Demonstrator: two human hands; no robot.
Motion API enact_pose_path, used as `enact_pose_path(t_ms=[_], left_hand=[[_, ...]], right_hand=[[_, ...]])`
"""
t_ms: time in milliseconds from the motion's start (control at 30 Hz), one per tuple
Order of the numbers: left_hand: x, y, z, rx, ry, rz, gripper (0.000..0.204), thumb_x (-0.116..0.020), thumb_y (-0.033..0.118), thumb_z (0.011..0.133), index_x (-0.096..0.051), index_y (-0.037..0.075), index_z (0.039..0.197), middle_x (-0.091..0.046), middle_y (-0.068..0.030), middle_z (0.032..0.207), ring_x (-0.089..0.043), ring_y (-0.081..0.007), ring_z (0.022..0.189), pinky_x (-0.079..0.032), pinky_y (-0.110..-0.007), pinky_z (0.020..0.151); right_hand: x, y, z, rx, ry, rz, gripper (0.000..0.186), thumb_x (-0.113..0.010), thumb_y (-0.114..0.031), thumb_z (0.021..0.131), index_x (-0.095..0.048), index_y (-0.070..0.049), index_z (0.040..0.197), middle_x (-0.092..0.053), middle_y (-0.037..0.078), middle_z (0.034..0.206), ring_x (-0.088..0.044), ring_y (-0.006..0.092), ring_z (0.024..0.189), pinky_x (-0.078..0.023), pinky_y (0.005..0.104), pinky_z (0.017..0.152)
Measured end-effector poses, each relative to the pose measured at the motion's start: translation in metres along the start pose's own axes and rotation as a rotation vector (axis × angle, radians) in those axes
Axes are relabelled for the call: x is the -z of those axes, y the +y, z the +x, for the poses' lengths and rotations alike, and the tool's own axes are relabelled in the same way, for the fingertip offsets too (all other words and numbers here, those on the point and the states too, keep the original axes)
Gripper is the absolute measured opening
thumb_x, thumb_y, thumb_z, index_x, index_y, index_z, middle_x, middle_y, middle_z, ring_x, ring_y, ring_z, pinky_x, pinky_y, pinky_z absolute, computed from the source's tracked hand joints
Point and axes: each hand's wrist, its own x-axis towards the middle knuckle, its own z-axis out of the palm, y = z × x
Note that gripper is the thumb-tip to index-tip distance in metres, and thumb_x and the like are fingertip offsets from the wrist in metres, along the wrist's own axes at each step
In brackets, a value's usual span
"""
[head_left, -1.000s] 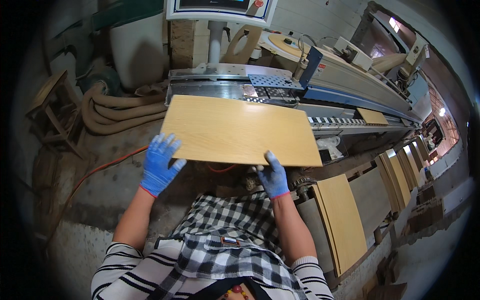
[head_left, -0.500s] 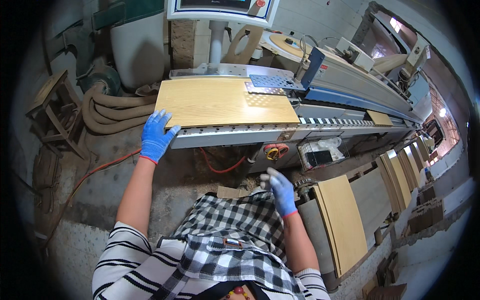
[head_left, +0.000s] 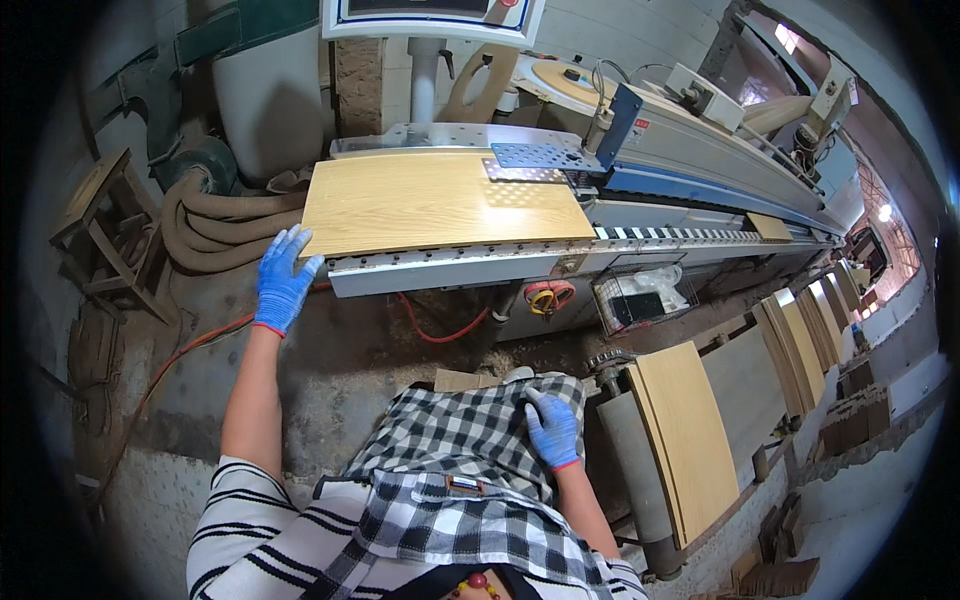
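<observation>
A flat light wood-grain board [head_left: 400,205] lies on the bed of a long machine, its right part under a perforated blue plate [head_left: 540,157]. At the board's near left corner is my left hand [head_left: 284,282], in a blue-coated glove. Its fingers are spread and the tips reach the board's edge; it grips nothing. My right hand [head_left: 552,430], gloved the same way, rests low against my checked apron [head_left: 450,430]. Its fingers are loosely bent and somewhat apart, with nothing seen in them.
Right of me, wood-grain boards [head_left: 690,440] lie stacked on a roller stand [head_left: 640,470], with more stacks beyond. Below the machine's track [head_left: 680,234] hang a wire basket [head_left: 645,300] and tape rolls [head_left: 548,296]. Thick hoses [head_left: 215,225] and a wooden stool [head_left: 110,235] stand left.
My left hand has drawn a little leftward to the board's end. My right hand has dropped from in front of me to the apron. The view has shifted slightly.
</observation>
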Motion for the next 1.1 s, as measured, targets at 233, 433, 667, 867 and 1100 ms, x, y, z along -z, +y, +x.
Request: enact_pose_path(t_ms=[233, 433, 667, 867, 1100], left_hand=[[-0.001, -0.001, 0.002, 0.013, 0.036, -0.105, 0.046, -0.07, 0.022, 0.079, -0.059, 0.008, 0.121, -0.054, -0.0143, 0.129, -0.044, -0.0315, 0.126, -0.035, -0.04, 0.105], [-0.01, 0.018, 0.01, 0.019, 0.021, -0.109, 0.05, -0.072, 0.029, 0.077, -0.06, 0.01, 0.121, -0.057, -0.0128, 0.126, -0.042, -0.0307, 0.127, -0.03, -0.041, 0.108], [-0.035, 0.077, 0.024, -0.035, -0.015, 0.039, 0.052, -0.07, 0.04, 0.076, -0.061, 0.011, 0.118, -0.059, -0.0109, 0.123, -0.042, -0.0289, 0.127, -0.02, -0.044, 0.112], [-0.074, 0.095, 0.042, -0.22, 0.011, -0.047, 0.053, -0.07, 0.034, 0.077, -0.058, 0.008, 0.121, -0.057, -0.02, 0.121, -0.049, -0.0349, 0.117, -0.036, -0.046, 0.102], [-0.066, 0.111, 0.036, -0.42, -0.009, 0.124, 0.04, -0.06, 0.034, 0.087, -0.06, 0.01, 0.119, -0.065, -0.0147, 0.085, -0.06, -0.0307, 0.076, -0.046, -0.041, 0.07]], right_hand=[[-0.001, -0.003, 0.0, 0.024, 0.025, -0.016, 0.025, -0.059, -0.017, 0.086, -0.062, -0.005, 0.109, -0.064, 0.016, 0.092, -0.06, 0.0325, 0.086, -0.047, 0.0411, 0.078], [-0.003, 0.002, 0.0, -0.026, 0.029, 0.05, 0.024, -0.058, -0.016, 0.087, -0.064, -0.005, 0.108, -0.065, 0.016, 0.097, -0.062, 0.0326, 0.09, -0.048, 0.0395, 0.082], [-0.002, 0.003, -0.004, -0.133, 0.148, 0.204, 0.022, -0.059, -0.013, 0.088, -0.066, -0.004, 0.107, -0.066, 0.015, 0.094, -0.063, 0.0292, 0.088, -0.048, 0.036, 0.08], [0.011, 0.028, -0.007, -0.448, 0.386, 0.354, 0.026, -0.054, -0.011, 0.087, -0.065, -0.001, 0.109, -0.066, 0.014, 0.106, -0.061, 0.0236, 0.102, -0.044, 0.0325, 0.093], [0.042, 0.119, -0.009, -0.526, 0.474, -0.052, 0.026, -0.057, -0.013, 0.084, -0.064, -0.005, 0.108, -0.066, 0.015, 0.103, -0.061, 0.0308, 0.098, -0.047, 0.0373, 0.089]])
